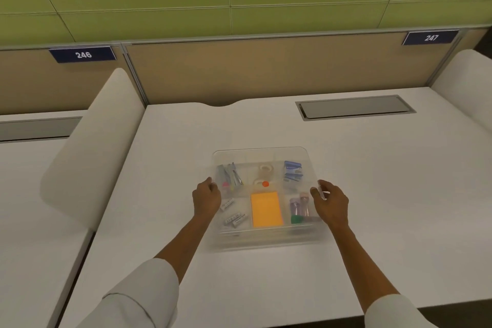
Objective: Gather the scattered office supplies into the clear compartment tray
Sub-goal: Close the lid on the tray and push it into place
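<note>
White surface (372,194), seen from the head view, with the clear compartment tray (262,243) standing near its middle, somewhat toward the near edge. The tray's compartments are filled: an orange note pad (266,209) lies in the near middle compartment, small white tubes (235,217) in the near left one, purple and pink-capped glue sticks (299,208) in the near right one. Blue boxes (292,171) occupy the far right compartment, tape rolls (264,169) the far middle one, metal clips and tools (231,174) the far left one. No supplies remain loose on the surface, so the gathering appears complete and the step in hand is handling the tray itself.

The left hand (206,197) sits at the tray's left wall, fingers (211,186) curled over the rim, apparently grasping it; the clear plastic makes the contact hard to confirm. The right hand (330,201) meets the right wall, its fingers half curled around the rim.

The next move probably calls for an even two-handed lift or slide, kept level so that the contents stay in their compartments.
</note>
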`<state>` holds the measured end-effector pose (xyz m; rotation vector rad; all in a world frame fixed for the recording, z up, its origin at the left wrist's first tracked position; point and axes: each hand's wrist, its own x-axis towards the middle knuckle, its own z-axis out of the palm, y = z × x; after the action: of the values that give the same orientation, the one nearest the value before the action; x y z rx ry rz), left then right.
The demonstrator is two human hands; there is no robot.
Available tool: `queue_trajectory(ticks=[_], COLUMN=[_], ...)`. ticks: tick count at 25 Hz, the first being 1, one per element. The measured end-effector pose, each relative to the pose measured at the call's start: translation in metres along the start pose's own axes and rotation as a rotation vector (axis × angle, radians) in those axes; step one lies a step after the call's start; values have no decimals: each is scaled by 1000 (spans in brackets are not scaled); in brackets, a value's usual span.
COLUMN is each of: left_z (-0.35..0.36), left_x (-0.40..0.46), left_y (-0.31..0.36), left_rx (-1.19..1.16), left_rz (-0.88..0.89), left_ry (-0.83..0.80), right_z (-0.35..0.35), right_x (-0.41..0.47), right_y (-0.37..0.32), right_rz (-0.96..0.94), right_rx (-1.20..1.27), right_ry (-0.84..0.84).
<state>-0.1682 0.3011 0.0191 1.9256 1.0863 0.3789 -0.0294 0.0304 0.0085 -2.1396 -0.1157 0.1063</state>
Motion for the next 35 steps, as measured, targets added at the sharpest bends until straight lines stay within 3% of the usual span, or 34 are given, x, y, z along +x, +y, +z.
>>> queue_trajectory(ticks=[6, 10, 13, 16, 20, 35], left_z=[5, 6, 6, 11, 17, 28], left_x=[9, 14, 24, 38, 60, 77], left_y=[-4, 6, 16, 32, 39, 10], left_rx=[48, 218, 389, 573, 721, 696], left_rz=[-1, 118, 321, 487, 548, 582], left_ry=[-30, -22, -83, -219, -335, -280], right_z=[-6, 0, 11, 31, 51, 49], right_x=[14, 27, 44, 63, 85, 102], right_y=[4, -4, -19, -39, -49, -29], right_rz=[-22, -93, -249, -419, -468, -477], right_rx=[-48, -45, -198, -403, -778, -567], right_ry=[-79, -44, -72, -230, -405, -445])
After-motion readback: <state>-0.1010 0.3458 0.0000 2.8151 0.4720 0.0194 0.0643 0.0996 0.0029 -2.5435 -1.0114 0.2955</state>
